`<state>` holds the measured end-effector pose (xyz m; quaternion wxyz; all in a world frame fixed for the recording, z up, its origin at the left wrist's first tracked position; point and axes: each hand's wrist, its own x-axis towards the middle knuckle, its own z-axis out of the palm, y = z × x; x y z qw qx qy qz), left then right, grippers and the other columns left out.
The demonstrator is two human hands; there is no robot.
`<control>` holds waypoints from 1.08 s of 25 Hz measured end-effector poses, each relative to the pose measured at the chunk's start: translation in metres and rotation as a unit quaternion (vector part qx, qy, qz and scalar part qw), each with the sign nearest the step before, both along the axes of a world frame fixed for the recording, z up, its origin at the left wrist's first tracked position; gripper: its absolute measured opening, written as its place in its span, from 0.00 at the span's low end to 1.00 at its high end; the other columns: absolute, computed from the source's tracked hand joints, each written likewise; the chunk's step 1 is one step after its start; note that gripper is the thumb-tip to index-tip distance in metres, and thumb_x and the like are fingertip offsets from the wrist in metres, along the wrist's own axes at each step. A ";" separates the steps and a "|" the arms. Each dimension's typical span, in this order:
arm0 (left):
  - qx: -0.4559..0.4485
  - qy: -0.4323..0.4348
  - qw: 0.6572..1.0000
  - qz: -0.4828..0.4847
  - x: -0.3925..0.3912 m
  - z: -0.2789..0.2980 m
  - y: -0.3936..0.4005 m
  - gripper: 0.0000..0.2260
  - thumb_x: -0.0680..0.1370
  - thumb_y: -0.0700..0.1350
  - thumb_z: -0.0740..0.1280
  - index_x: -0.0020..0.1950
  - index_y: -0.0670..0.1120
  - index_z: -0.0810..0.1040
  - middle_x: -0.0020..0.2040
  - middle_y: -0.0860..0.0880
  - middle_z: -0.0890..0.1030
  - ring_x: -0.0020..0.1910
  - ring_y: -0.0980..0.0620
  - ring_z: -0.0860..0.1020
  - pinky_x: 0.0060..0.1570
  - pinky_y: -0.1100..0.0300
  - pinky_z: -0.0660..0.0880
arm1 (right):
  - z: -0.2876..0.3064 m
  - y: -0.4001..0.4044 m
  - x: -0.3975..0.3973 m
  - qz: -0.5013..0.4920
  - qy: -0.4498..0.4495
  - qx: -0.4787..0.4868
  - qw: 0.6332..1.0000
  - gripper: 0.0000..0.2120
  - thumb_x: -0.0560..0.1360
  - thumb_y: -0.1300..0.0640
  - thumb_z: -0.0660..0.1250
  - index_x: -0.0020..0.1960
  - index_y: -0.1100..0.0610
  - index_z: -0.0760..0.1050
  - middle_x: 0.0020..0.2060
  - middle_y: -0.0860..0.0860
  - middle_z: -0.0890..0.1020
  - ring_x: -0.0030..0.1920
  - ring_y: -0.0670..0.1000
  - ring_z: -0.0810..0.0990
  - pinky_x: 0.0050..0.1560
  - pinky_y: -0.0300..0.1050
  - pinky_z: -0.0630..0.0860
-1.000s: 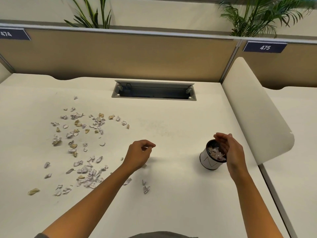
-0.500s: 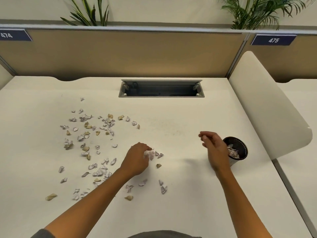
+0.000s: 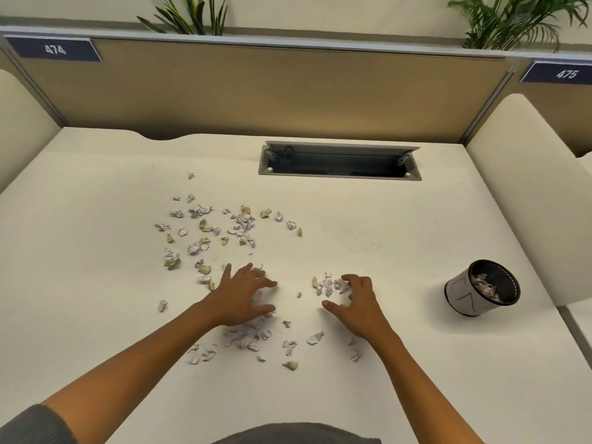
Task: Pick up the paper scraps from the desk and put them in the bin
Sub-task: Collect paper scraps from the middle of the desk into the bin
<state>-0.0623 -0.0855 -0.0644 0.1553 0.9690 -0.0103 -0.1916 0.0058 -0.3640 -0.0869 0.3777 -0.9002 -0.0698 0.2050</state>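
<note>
Several crumpled white and tan paper scraps (image 3: pixel 224 232) lie scattered over the left middle of the cream desk (image 3: pixel 400 363). My left hand (image 3: pixel 243 298) rests flat with spread fingers on a cluster of scraps near the centre. My right hand (image 3: pixel 358 304) is beside it, fingers curled against a small pile of scraps (image 3: pixel 330 285). More scraps (image 3: pixel 250 336) lie just in front of the left hand. The small round bin (image 3: pixel 480 288), white outside and black mesh inside, stands to the right with scraps in it.
An open grey cable tray (image 3: pixel 339 161) is sunk into the desk at the back. A tan partition (image 3: pixel 256 91) closes the far side. Cream side dividers rise at the left (image 3: pixel 22 129) and the right (image 3: pixel 531 187) of the desk.
My right hand has left the bin and come down on the desk by a small pile. My left hand has opened flat over scraps. The view has shifted so the bin sits farther right.
</note>
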 end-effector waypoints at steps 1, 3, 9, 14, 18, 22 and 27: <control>0.007 0.010 1.000 -0.006 -0.004 0.000 0.005 0.30 0.73 0.70 0.61 0.73 0.63 0.64 0.78 0.53 0.59 0.79 0.52 0.49 0.76 0.41 0.39 | -0.001 0.006 0.001 0.007 -0.009 -0.006 1.000 0.34 0.69 0.45 0.76 0.69 0.52 0.67 0.63 0.50 0.66 0.61 0.52 0.73 0.61 0.47 0.74; 0.003 0.026 1.000 -0.012 -0.012 0.001 0.014 0.34 0.68 0.73 0.63 0.72 0.64 0.64 0.78 0.55 0.57 0.78 0.53 0.49 0.75 0.43 0.40 | -0.002 0.019 0.002 0.025 -0.028 -0.011 0.999 0.35 0.67 0.43 0.77 0.69 0.51 0.67 0.61 0.49 0.66 0.60 0.51 0.72 0.59 0.43 0.72; -0.069 0.015 0.997 -0.014 -0.028 -0.002 0.027 0.29 0.69 0.56 0.73 0.69 0.60 0.70 0.73 0.56 0.61 0.70 0.55 0.62 0.62 0.59 0.70 | -0.008 0.060 -0.001 0.051 -0.100 -0.030 0.993 0.27 0.70 0.43 0.74 0.65 0.51 0.71 0.57 0.49 0.68 0.54 0.47 0.70 0.55 0.38 0.69; -0.108 -0.018 0.994 0.024 -0.018 -0.002 0.028 0.13 0.73 0.44 0.73 0.57 0.49 0.81 0.56 0.52 0.73 0.47 0.57 0.74 0.41 0.72 0.68 | -0.010 0.082 -0.010 0.040 -0.120 -0.025 0.992 0.09 0.77 0.54 0.68 0.56 0.54 0.75 0.55 0.49 0.70 0.47 0.49 0.77 0.45 0.37 0.70; -0.124 -0.037 0.989 0.073 -0.012 -0.003 0.029 0.07 0.74 0.42 0.72 0.51 0.46 0.84 0.50 0.50 0.81 0.46 0.54 0.81 0.44 0.67 0.76 | -0.010 0.085 -0.020 0.024 -0.124 -0.006 0.992 0.04 0.80 0.59 0.63 0.53 0.56 0.76 0.51 0.49 0.73 0.44 0.49 0.76 0.43 0.38 0.70; -0.151 -0.028 0.981 0.117 -0.008 0.000 0.031 0.07 0.73 0.40 0.72 0.49 0.46 0.86 0.46 0.50 0.86 0.42 0.57 0.82 0.43 0.70 0.76 | -0.001 0.084 -0.023 -0.021 -0.110 0.059 0.992 0.05 0.79 0.61 0.64 0.49 0.55 0.79 0.45 0.47 0.81 0.44 0.47 0.80 0.46 0.40 0.76; -0.212 -0.037 0.960 0.180 -0.001 0.016 0.031 0.05 0.69 0.39 0.76 0.42 0.48 0.87 0.38 0.53 0.86 0.36 0.61 0.83 0.37 0.72 0.76 | 0.008 0.081 -0.026 -0.150 0.055 0.241 0.957 0.07 0.77 0.64 0.67 0.46 0.54 0.82 0.41 0.49 0.87 0.43 0.46 0.85 0.47 0.37 0.80</control>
